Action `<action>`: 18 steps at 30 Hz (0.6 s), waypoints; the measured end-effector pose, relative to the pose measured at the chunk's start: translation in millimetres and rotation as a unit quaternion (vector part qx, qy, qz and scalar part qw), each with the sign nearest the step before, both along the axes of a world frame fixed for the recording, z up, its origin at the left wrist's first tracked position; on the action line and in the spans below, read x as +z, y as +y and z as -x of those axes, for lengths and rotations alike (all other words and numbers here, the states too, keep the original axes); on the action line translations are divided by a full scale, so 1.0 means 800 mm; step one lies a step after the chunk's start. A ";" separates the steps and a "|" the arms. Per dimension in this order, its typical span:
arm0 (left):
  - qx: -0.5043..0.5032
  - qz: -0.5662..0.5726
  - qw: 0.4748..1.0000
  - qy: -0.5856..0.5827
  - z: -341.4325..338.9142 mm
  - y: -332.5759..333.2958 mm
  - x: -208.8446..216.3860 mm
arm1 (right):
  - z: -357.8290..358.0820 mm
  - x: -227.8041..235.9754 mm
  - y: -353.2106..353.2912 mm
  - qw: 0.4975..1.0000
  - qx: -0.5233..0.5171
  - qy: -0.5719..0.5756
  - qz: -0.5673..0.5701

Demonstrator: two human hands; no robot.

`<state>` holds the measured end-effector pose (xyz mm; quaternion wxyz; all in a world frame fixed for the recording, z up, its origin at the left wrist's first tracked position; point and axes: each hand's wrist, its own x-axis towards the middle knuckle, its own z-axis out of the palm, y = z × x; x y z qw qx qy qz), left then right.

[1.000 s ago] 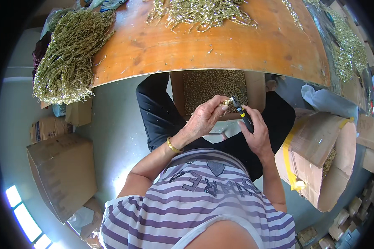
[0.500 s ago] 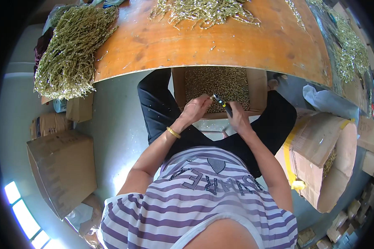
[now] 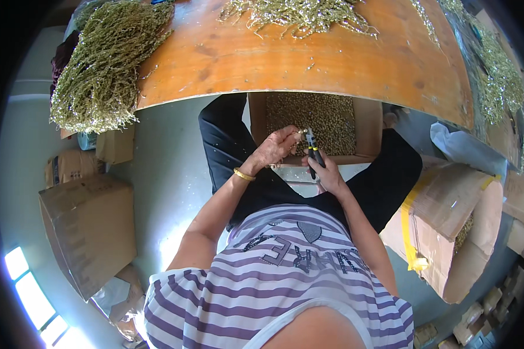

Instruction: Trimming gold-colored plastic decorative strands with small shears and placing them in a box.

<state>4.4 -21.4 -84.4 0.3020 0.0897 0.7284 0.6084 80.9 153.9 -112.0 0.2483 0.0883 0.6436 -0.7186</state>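
My left hand is closed in a pinch, with small gold bead-like pieces at its fingertips. Black-and-yellow pliers are gripped in my right hand, their handles somewhat apart. The jaws point up and lie close beside the pinched pieces; whether they touch them I cannot tell. Below both hands, between my knees, is an open cardboard box holding a layer of many small gold beads. Fingers hide part of what the left hand holds.
Over the box juts the edge of an orange-brown wooden table. Bundles of glittery gold strands lie on it. A large carton stands at left, and an open, tilted carton with gold material inside is at right.
The pliers have turned more upright, and their two handles now show apart. My right hand has shifted slightly down and turned. Gold pieces now show more plainly at my left fingertips.
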 end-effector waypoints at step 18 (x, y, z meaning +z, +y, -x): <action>-0.002 -0.178 0.941 -0.287 -0.010 -0.003 0.004 | 0.002 -0.001 0.016 0.904 0.009 0.269 -0.333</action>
